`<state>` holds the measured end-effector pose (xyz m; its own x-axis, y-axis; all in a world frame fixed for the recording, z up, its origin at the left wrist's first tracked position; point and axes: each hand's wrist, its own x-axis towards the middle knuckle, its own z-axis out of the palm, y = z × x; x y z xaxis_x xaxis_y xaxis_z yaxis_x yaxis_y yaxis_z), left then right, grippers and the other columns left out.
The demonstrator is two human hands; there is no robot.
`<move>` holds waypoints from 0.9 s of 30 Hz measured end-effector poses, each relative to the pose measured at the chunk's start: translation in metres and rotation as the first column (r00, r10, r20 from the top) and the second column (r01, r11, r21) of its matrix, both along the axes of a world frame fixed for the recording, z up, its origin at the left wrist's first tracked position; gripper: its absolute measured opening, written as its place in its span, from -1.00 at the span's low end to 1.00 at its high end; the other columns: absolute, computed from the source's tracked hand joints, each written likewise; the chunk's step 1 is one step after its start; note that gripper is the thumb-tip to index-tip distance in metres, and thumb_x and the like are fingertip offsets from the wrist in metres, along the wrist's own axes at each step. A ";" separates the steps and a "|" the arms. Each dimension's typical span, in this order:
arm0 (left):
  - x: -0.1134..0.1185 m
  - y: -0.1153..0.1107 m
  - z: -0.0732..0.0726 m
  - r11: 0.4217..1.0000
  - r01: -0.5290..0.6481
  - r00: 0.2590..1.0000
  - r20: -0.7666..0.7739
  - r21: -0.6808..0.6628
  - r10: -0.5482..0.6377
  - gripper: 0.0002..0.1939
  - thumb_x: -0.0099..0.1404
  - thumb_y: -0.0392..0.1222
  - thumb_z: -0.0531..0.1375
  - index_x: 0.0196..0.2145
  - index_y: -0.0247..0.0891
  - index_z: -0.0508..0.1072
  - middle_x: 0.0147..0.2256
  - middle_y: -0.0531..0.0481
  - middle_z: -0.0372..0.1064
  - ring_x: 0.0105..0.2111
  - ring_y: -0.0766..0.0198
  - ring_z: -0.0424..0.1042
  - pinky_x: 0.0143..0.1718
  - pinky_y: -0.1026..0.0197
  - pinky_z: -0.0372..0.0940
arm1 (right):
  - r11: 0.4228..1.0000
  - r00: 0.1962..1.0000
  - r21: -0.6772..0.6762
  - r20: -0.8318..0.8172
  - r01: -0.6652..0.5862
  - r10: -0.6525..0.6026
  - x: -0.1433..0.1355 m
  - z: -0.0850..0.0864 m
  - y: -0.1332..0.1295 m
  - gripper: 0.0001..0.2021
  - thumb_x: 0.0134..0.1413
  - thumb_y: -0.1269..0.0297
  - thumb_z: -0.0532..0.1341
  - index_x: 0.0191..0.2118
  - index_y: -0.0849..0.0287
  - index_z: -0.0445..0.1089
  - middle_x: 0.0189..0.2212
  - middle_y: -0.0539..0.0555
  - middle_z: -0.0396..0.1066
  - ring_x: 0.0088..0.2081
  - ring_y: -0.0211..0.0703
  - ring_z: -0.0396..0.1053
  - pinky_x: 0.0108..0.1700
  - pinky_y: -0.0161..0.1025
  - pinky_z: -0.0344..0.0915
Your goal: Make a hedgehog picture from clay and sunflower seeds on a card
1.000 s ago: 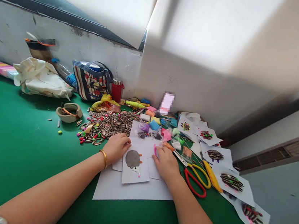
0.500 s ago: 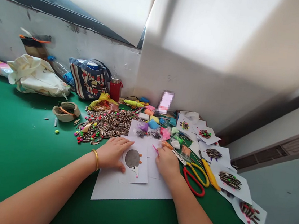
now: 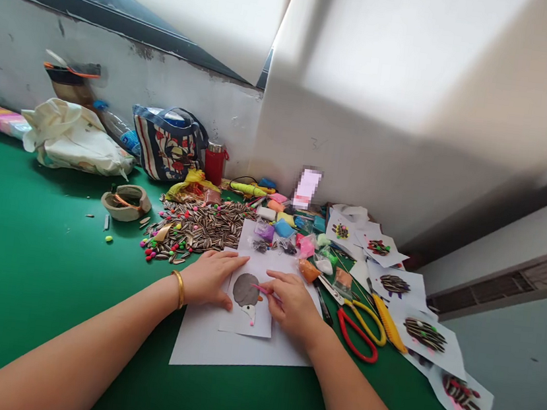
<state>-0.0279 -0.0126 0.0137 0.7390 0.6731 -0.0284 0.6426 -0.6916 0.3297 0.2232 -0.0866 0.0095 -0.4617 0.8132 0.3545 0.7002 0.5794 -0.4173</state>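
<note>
A white card [image 3: 233, 323] lies on larger white paper [image 3: 193, 349]. On it is a clay hedgehog [image 3: 245, 291] with a round grey body, a white pointed face, a pink nose and orange feet. My left hand [image 3: 209, 277] rests on the card's left edge, fingers stretched and thumb apart, with a gold bangle at the wrist. In my right hand [image 3: 291, 302] is a thin pink clay tool [image 3: 261, 289], pinched in the fingers. Its tip reaches the right side of the grey body, near the feet. Part of the tool is hidden by the fingers.
Sunflower seeds [image 3: 211, 224] mixed with coloured balls lie beyond my left hand. Bagged clay [image 3: 284, 228], scissors [image 3: 358, 325] and a yellow cutter [image 3: 389, 322] are around my right hand. Finished seed hedgehog cards [image 3: 424, 334] line the right edge. A bowl [image 3: 127, 203] stands left.
My right hand has moved left from beside the card onto its right part, bringing the pink tool to the grey body. My left hand stays on the card.
</note>
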 end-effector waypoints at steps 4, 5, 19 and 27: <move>0.000 0.000 -0.001 1.000 0.002 1.000 0.008 0.002 -0.002 0.11 -0.12 0.26 0.35 0.31 -0.10 0.00 0.27 -0.15 0.08 0.26 -0.10 0.02 0.20 -0.06 -0.08 | 1.000 0.999 -0.013 0.036 -0.005 0.006 -0.001 -0.001 0.000 -0.72 0.05 0.53 0.13 -0.14 0.09 0.41 -0.18 0.09 0.51 0.11 -0.05 0.32 0.08 -0.04 0.14; 0.000 0.000 -0.001 1.000 0.001 1.000 0.008 0.001 -0.001 0.11 -0.12 0.26 0.35 0.31 -0.10 0.01 0.27 -0.15 0.09 0.26 -0.10 0.02 0.20 -0.06 -0.08 | 1.000 1.000 -0.010 0.030 -0.003 0.003 -0.002 -0.002 0.000 -0.73 0.05 0.53 0.13 -0.15 0.10 0.41 -0.18 0.09 0.51 0.10 -0.06 0.32 0.08 -0.04 0.14; 0.000 0.002 -0.002 1.000 -0.012 1.000 0.013 -0.003 0.012 0.10 -0.10 0.25 0.35 0.31 -0.09 0.01 0.27 -0.15 0.08 0.27 -0.07 0.01 0.20 -0.04 -0.10 | 0.970 0.957 -0.139 -0.184 0.200 -0.224 0.008 -0.008 0.003 -0.85 0.25 0.37 0.01 -0.15 0.13 0.29 -0.26 0.06 0.51 -0.25 -0.17 0.46 -0.23 -0.23 0.32; 0.001 0.001 0.004 0.999 -0.040 0.997 0.064 0.007 0.039 -0.12 0.02 0.17 0.33 0.25 -0.04 0.15 0.23 -0.07 0.17 0.25 -0.05 0.05 0.21 -0.05 -0.08 | 0.975 0.975 -0.054 -0.052 0.215 -0.217 0.014 -0.007 0.009 -0.71 0.33 0.21 -0.02 -0.10 0.11 0.44 -0.29 0.09 0.46 -0.21 -0.14 0.39 -0.15 -0.23 0.26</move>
